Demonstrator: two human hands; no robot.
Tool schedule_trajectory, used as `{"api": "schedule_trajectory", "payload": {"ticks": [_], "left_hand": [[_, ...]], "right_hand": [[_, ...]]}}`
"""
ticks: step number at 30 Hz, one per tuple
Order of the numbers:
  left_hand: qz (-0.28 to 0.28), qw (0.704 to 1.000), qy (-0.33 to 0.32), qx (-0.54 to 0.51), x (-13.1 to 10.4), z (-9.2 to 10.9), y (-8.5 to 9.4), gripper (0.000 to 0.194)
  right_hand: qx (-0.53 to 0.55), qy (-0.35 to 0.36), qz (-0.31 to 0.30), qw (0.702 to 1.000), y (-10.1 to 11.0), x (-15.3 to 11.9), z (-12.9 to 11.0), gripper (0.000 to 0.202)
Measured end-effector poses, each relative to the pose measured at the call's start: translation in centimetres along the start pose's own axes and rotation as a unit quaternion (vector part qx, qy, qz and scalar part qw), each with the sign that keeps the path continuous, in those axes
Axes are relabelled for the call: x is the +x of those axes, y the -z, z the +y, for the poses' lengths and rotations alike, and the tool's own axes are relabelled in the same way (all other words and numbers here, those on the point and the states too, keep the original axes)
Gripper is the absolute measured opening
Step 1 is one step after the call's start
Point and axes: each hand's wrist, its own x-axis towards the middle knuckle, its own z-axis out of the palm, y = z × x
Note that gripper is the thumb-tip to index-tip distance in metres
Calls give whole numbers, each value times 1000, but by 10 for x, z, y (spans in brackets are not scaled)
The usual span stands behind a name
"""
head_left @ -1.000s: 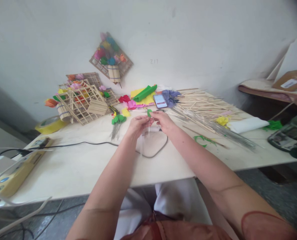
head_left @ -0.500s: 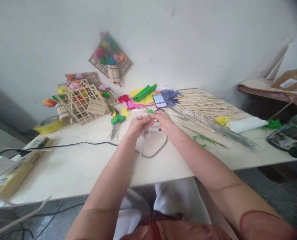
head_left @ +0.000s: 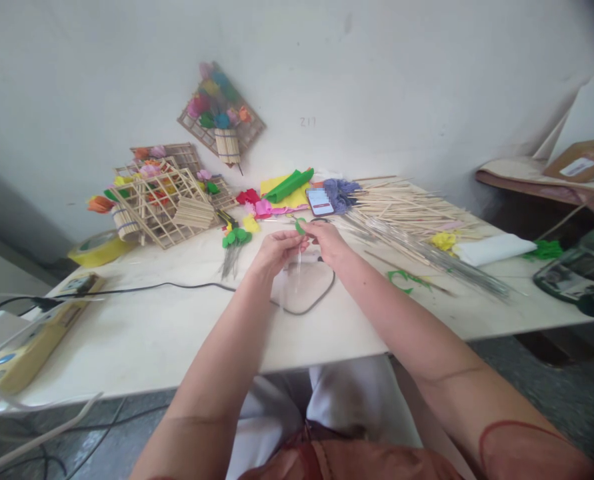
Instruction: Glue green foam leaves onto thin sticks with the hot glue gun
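Both hands meet over the middle of the table. My right hand (head_left: 325, 238) pinches a small green paper piece (head_left: 300, 226) between thumb and fingers. Just left of it, my left hand (head_left: 281, 250) is closed at the base of the green piece, on thin wires (head_left: 299, 263) that hang down below the fingers. Several green paper pieces on wires (head_left: 237, 238) lie left of the hands. Behind the hands is a phone (head_left: 320, 202) with a lit screen, beside a rolled green paper (head_left: 290, 186) on yellow sheets.
Stick lattices with paper flowers (head_left: 161, 200) and yellow tape (head_left: 99, 250) stand at the left. A power strip (head_left: 41, 340) feeds a black cable (head_left: 167, 285) across the table. Bamboo sticks (head_left: 401, 207), wires (head_left: 457, 261) and green scraps (head_left: 401, 280) lie at the right.
The green piece has turned slightly between my fingers and shows a narrower side. Both hands stay almost in place.
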Motion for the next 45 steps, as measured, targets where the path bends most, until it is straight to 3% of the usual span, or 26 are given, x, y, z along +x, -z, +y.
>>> {"api": "schedule_trajectory", "payload": {"ticks": [9, 18, 30, 39, 45], "left_hand": [[-17, 1000, 16, -9, 2, -2, 4, 12], [-5, 996, 80, 27, -3, 2, -4, 9], [-23, 997, 69, 35, -1, 2, 1, 10], [-61, 994, 79, 51, -2, 3, 3, 14], [-79, 991, 78, 73, -3, 5, 8, 18]], "right_hand": [[16, 7, -50, 999, 5, 3, 3, 26], [39, 7, -13, 999, 2, 2, 2, 28], [-31, 38, -23, 999, 6, 5, 2, 30], [13, 54, -28, 998, 5, 2, -2, 23], [21, 4, -84, 996, 10, 8, 2, 27]]}}
